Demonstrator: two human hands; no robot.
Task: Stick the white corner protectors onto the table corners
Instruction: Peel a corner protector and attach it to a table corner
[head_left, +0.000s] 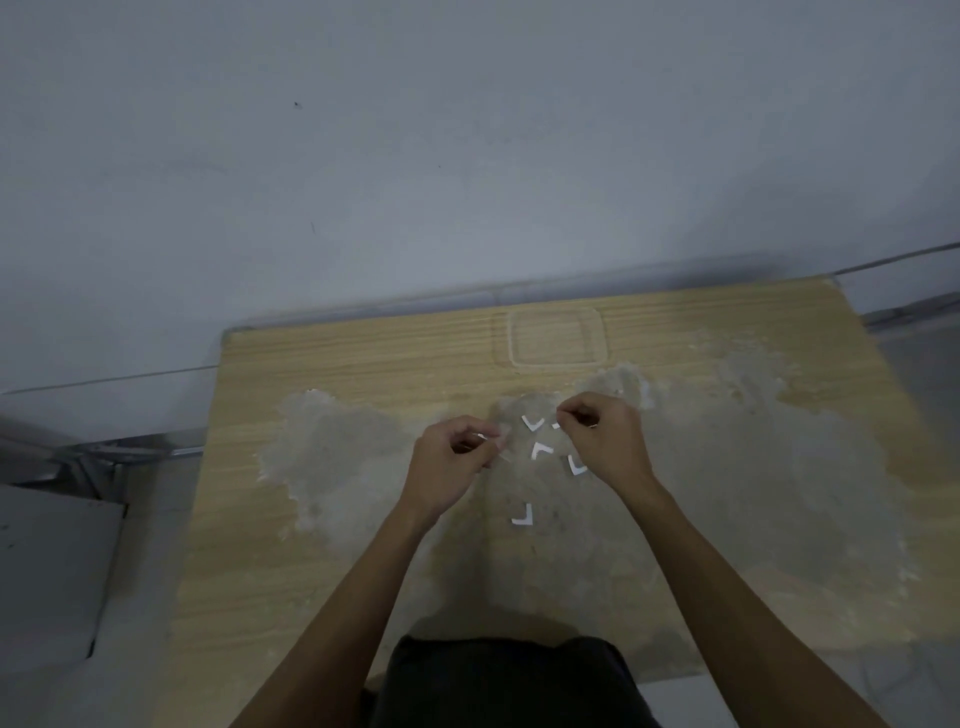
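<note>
Head view shows the left hand (451, 457) with curled fingers pinching a thin white strip (487, 437), likely a protector or its backing; the right hand (602, 436) pinches another small white piece (557, 425) at its fingertips. Between and just below the hands, four small white L-shaped corner protectors (540, 451) lie flat on the worn, pale wood-grain table (363, 364), near its middle. They look light, thin and bendy, probably sticky on one face, so gripping an arm by its edges seems wisest. What exactly each hand holds is too small and blurred to tell. The table's near corners are cut off.
</note>
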